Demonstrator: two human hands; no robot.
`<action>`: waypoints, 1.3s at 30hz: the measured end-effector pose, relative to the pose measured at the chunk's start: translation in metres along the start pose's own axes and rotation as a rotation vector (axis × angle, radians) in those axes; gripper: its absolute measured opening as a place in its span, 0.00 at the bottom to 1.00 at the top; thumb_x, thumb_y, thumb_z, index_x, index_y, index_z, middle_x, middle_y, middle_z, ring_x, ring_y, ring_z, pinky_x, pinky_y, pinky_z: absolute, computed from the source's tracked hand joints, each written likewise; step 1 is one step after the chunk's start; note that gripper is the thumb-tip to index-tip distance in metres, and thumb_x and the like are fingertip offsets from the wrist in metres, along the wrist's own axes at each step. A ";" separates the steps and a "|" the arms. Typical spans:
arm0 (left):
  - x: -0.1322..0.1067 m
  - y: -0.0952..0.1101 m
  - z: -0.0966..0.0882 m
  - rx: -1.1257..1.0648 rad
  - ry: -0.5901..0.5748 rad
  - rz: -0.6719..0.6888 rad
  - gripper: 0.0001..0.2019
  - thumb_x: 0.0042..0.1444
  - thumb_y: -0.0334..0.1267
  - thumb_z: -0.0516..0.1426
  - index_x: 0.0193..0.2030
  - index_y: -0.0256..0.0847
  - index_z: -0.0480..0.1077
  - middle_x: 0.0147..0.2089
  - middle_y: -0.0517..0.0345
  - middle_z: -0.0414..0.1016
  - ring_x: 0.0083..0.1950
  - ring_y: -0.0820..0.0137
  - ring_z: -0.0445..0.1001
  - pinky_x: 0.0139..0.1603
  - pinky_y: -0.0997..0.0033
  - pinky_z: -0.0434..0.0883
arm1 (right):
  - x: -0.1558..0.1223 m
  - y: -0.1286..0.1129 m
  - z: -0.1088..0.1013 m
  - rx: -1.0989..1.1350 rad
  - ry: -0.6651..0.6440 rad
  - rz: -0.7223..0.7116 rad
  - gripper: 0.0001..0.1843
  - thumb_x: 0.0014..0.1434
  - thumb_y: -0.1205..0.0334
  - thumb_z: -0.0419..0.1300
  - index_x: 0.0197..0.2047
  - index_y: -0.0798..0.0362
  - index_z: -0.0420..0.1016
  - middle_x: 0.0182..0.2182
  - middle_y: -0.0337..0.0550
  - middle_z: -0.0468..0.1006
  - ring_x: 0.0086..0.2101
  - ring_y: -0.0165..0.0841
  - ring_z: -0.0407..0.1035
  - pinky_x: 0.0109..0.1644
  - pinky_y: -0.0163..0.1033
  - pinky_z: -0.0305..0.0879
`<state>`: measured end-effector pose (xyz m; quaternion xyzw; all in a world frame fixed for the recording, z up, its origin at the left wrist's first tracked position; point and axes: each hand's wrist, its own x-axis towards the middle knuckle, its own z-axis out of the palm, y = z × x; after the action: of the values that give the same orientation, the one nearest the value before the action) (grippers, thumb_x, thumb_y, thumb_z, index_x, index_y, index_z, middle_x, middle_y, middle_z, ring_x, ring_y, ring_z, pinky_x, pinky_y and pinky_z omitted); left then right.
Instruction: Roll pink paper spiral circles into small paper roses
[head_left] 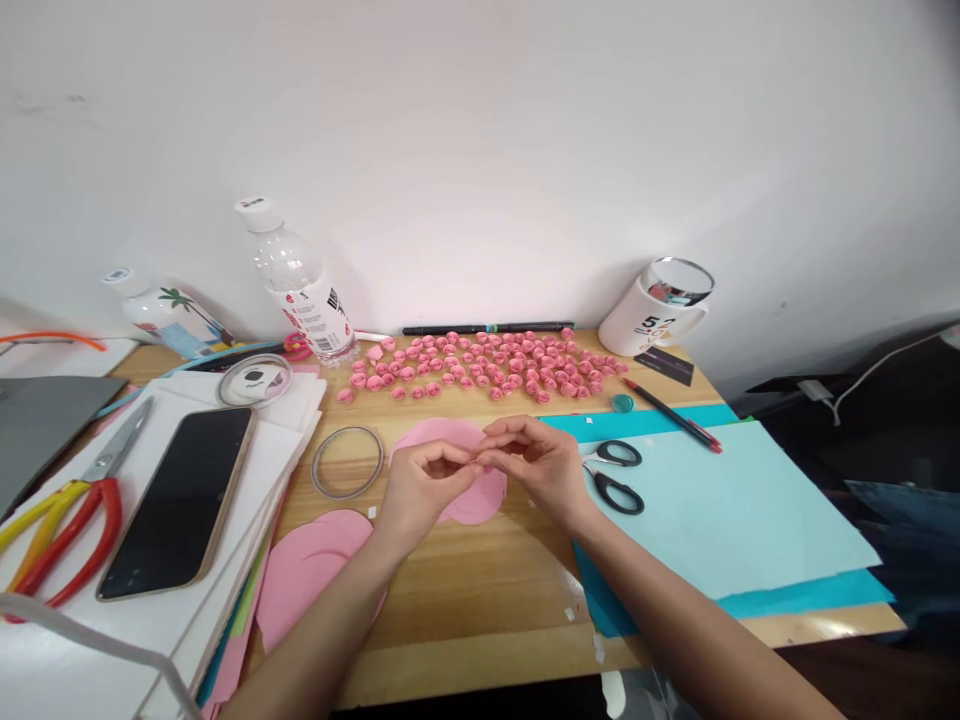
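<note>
My left hand [427, 485] and my right hand [536, 465] meet fingertip to fingertip above the middle of the table. Both are closed in a pinch on what looks like a thin bit of pink paper, mostly hidden by the fingers. Right beneath them is a round pink paper piece [484, 500] with curved edges. More pink paper rounds [311, 570] lie by my left forearm, curved lines showing on them. Behind the hands spread many small rolled pink paper roses [514, 365]. Black-handled scissors [619, 475] rest just right of my right hand.
A tape roll [347, 462] lies left of my hands. Further left, a phone [180, 500] and red-and-yellow scissors [75, 510] rest on stacked white paper [247, 500]. A bottle [300, 280] and a mug [652, 305] stand near the wall. Blue sheets [720, 500] and a pen [675, 415] lie right.
</note>
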<state>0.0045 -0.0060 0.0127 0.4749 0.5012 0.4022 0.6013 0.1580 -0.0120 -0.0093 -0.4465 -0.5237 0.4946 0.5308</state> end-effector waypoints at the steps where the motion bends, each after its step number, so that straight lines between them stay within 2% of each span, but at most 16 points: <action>1: 0.000 0.000 0.000 -0.031 0.015 -0.012 0.04 0.37 0.33 0.67 0.22 0.38 0.76 0.27 0.55 0.79 0.29 0.70 0.74 0.34 0.71 0.71 | 0.000 0.000 0.000 -0.007 0.028 -0.031 0.10 0.50 0.59 0.66 0.36 0.50 0.73 0.31 0.42 0.79 0.31 0.34 0.74 0.37 0.42 0.73; 5: 0.003 0.000 -0.003 -0.304 0.086 -0.099 0.05 0.37 0.34 0.68 0.23 0.37 0.77 0.24 0.57 0.77 0.26 0.75 0.72 0.33 0.74 0.71 | -0.001 -0.003 0.001 -0.271 0.163 -0.323 0.03 0.53 0.63 0.63 0.33 0.47 0.76 0.33 0.43 0.72 0.34 0.33 0.69 0.33 0.39 0.70; 8: 0.005 0.001 -0.006 -0.514 0.076 -0.160 0.07 0.35 0.33 0.69 0.22 0.36 0.76 0.26 0.57 0.78 0.28 0.75 0.73 0.34 0.76 0.71 | -0.006 -0.001 0.005 -0.547 0.120 -0.510 0.03 0.51 0.65 0.63 0.31 0.46 0.78 0.29 0.41 0.65 0.29 0.30 0.65 0.27 0.36 0.65; 11: 0.005 0.002 -0.006 -0.580 0.043 -0.202 0.07 0.35 0.32 0.69 0.22 0.35 0.76 0.26 0.57 0.77 0.29 0.75 0.74 0.34 0.76 0.71 | -0.013 0.007 0.011 -0.742 0.072 -0.580 0.04 0.52 0.63 0.63 0.32 0.44 0.78 0.26 0.40 0.62 0.26 0.29 0.61 0.24 0.34 0.59; 14: 0.003 0.002 -0.005 -0.593 0.007 -0.245 0.06 0.37 0.32 0.68 0.22 0.34 0.76 0.27 0.56 0.78 0.30 0.74 0.74 0.35 0.77 0.70 | -0.018 0.016 0.014 -0.859 0.097 -0.598 0.06 0.53 0.65 0.62 0.29 0.43 0.78 0.25 0.39 0.62 0.25 0.28 0.59 0.24 0.33 0.56; 18: 0.002 0.002 -0.003 -0.625 -0.019 -0.285 0.06 0.38 0.31 0.68 0.23 0.34 0.76 0.27 0.55 0.78 0.32 0.74 0.74 0.36 0.77 0.70 | -0.022 0.021 0.015 -0.907 0.135 -0.631 0.06 0.53 0.66 0.62 0.28 0.44 0.77 0.25 0.38 0.64 0.24 0.26 0.59 0.24 0.32 0.54; 23: 0.000 0.003 -0.003 -0.655 -0.076 -0.293 0.06 0.40 0.32 0.67 0.22 0.34 0.75 0.28 0.56 0.77 0.32 0.74 0.74 0.37 0.76 0.69 | -0.022 0.014 0.017 -0.972 0.157 -0.691 0.10 0.55 0.69 0.59 0.36 0.43 0.78 0.26 0.37 0.68 0.24 0.25 0.61 0.25 0.30 0.56; 26: -0.001 0.003 -0.003 -0.660 -0.083 -0.292 0.05 0.41 0.31 0.67 0.22 0.34 0.74 0.28 0.57 0.77 0.33 0.74 0.73 0.38 0.75 0.69 | -0.022 0.013 0.015 -0.987 0.132 -0.722 0.12 0.56 0.70 0.59 0.39 0.43 0.77 0.26 0.37 0.69 0.25 0.25 0.62 0.26 0.30 0.58; 30: -0.001 0.001 -0.004 -0.665 -0.075 -0.273 0.04 0.42 0.30 0.66 0.25 0.34 0.75 0.29 0.56 0.77 0.35 0.73 0.74 0.42 0.73 0.70 | -0.020 0.019 0.011 -0.962 0.087 -0.696 0.12 0.57 0.68 0.58 0.43 0.44 0.75 0.30 0.40 0.69 0.27 0.27 0.64 0.29 0.31 0.61; 35: -0.001 -0.001 -0.004 -0.620 -0.065 -0.217 0.05 0.43 0.30 0.65 0.28 0.34 0.76 0.30 0.57 0.77 0.34 0.75 0.73 0.40 0.75 0.69 | -0.014 0.020 0.012 -0.884 0.139 -0.777 0.10 0.57 0.69 0.58 0.42 0.49 0.71 0.33 0.43 0.64 0.30 0.28 0.63 0.28 0.31 0.62; 39: 0.000 0.001 -0.004 -0.570 -0.058 -0.155 0.04 0.43 0.31 0.65 0.28 0.35 0.76 0.30 0.58 0.76 0.32 0.77 0.71 0.39 0.76 0.69 | -0.010 0.013 0.010 -0.808 0.080 -0.761 0.07 0.58 0.70 0.57 0.40 0.51 0.70 0.33 0.44 0.64 0.33 0.30 0.63 0.29 0.33 0.64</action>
<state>0.0002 -0.0052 0.0137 0.2586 0.3852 0.4660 0.7534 0.1479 -0.0206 -0.0223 -0.4124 -0.7753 0.0106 0.4782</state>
